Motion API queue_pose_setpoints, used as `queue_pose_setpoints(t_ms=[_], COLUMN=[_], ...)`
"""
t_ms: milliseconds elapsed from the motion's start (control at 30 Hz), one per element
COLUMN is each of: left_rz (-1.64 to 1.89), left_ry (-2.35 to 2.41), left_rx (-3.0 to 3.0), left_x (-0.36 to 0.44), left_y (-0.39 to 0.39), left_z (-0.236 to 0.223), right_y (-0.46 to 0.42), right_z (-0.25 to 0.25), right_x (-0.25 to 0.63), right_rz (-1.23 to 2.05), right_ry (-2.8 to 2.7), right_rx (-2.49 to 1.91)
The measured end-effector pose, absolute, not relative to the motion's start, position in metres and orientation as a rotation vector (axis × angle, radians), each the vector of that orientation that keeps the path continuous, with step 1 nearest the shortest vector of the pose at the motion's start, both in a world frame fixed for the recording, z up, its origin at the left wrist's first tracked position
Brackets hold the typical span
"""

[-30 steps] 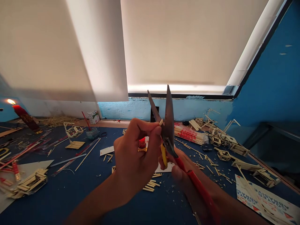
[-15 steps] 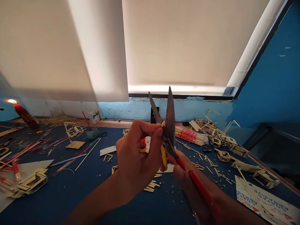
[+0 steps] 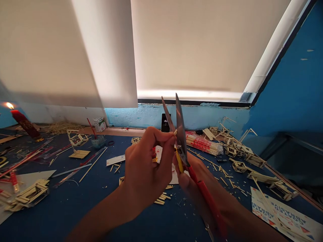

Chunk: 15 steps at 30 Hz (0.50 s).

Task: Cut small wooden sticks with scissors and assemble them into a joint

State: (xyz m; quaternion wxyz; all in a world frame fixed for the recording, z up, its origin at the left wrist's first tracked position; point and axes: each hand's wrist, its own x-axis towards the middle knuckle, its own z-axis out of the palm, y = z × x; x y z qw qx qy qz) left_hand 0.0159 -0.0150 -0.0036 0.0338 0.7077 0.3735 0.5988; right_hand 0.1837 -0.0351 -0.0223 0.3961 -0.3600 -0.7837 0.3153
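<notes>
Between thumb and forefinger, my left hand [image 3: 148, 168] pinches a short piece of wooden stick [image 3: 175, 133]. That piece lies at the scissor blades, near where they cross. My right hand [image 3: 199, 181] is wrapped round the handles of the scissors [image 3: 182, 137], which have red and yellow grips. The blades point up and stand partly apart. Below the hands, short cut sticks [image 3: 161, 199] lie on the blue tabletop [image 3: 141, 215]. A small bottle with a red part [image 3: 154, 155] shows partly behind my left hand.
A lit red candle [image 3: 25, 125] stands tilted at the far left. Small stick frames [image 3: 32, 195] lie at the left, and more stick models [image 3: 238, 146] at the right. Bagged sticks [image 3: 204, 144] lie behind the hands. Abrasive sheet [image 3: 285, 211] lies front right; a phone [image 3: 166, 123] leans on the wall.
The scissors have turned slightly and their blades have come closer together. My right hand has shifted a little left and up. The left hand still pinches the stick piece.
</notes>
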Motion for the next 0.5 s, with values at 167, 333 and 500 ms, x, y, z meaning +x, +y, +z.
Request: queue_pose_setpoints(t_ms=[167,333,500], left_rz=[1.798,1.767,1.585], left_ry=[1.088,0.985,0.909], left_rx=[2.101,2.005,2.010], left_x=[0.020,0.020,0.010], left_y=[-0.008,-0.002,0.000], left_z=[-0.009,-0.010,-0.001], right_y=[-0.022,-0.002,0.010], right_z=[-0.031,-0.052,-0.046], right_x=[0.177,0.171,0.192], right_rz=[0.722,0.828,0.716], right_ry=[-1.909,-1.747,-1.670], right_rx=[-0.960,-1.027,-1.030])
